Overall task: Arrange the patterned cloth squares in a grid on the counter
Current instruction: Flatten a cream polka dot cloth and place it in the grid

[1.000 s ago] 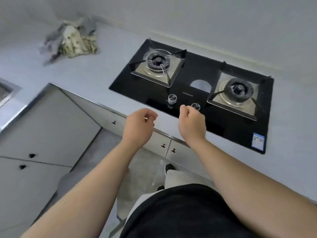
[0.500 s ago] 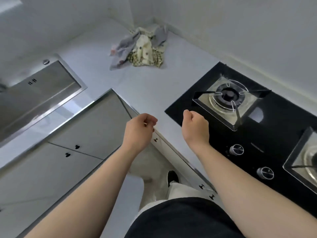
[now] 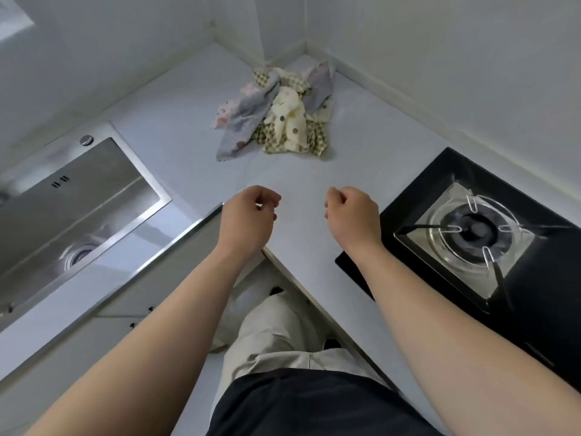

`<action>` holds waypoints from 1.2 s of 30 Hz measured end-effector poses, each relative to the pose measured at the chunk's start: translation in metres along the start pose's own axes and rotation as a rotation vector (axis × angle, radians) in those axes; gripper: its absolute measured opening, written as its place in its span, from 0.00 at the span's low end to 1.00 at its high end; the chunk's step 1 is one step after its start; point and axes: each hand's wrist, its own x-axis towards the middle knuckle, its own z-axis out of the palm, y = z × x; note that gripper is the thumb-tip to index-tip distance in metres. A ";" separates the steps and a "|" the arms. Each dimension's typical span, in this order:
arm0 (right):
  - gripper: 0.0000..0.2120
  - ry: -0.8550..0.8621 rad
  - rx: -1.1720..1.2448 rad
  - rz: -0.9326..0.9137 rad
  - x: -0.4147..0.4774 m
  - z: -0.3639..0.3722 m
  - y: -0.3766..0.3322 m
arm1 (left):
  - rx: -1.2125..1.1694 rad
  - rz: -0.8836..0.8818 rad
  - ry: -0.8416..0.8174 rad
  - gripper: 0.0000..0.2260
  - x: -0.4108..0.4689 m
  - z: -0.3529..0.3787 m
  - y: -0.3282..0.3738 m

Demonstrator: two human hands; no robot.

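Both hands are up over the inner corner of the counter (image 3: pixel 176 121) and hold nothing. The left hand (image 3: pixel 246 217) has its fingers loosely curled in, thumb close to the index finger with a small gap. The right hand (image 3: pixel 353 215) is curled the same loose way, back of the hand up. Can't tell if either one touches the counter.

The patterned cloth squares (image 3: pixel 276 116) are straight ahead of both hands, well past the knuckles, all crumpled in one heap in the far corner where the walls meet. Grey flowery ones lie more on the left hand's side, cream dotted and green checked ones more on the right hand's.

The steel sink (image 3: pixel 78 196) is out beyond the left hand, and the black gas hob (image 3: pixel 471 228) sits just beside the right hand's outer edge.
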 end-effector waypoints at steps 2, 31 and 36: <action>0.20 0.020 -0.023 0.000 0.022 0.012 -0.008 | 0.050 0.045 -0.029 0.12 0.035 -0.001 -0.001; 0.16 0.472 0.204 -0.708 0.115 0.116 -0.055 | 0.001 0.941 0.203 0.17 0.201 0.020 -0.057; 0.17 0.513 0.261 -0.635 0.033 0.093 -0.063 | 0.041 0.965 0.257 0.08 0.120 -0.022 -0.062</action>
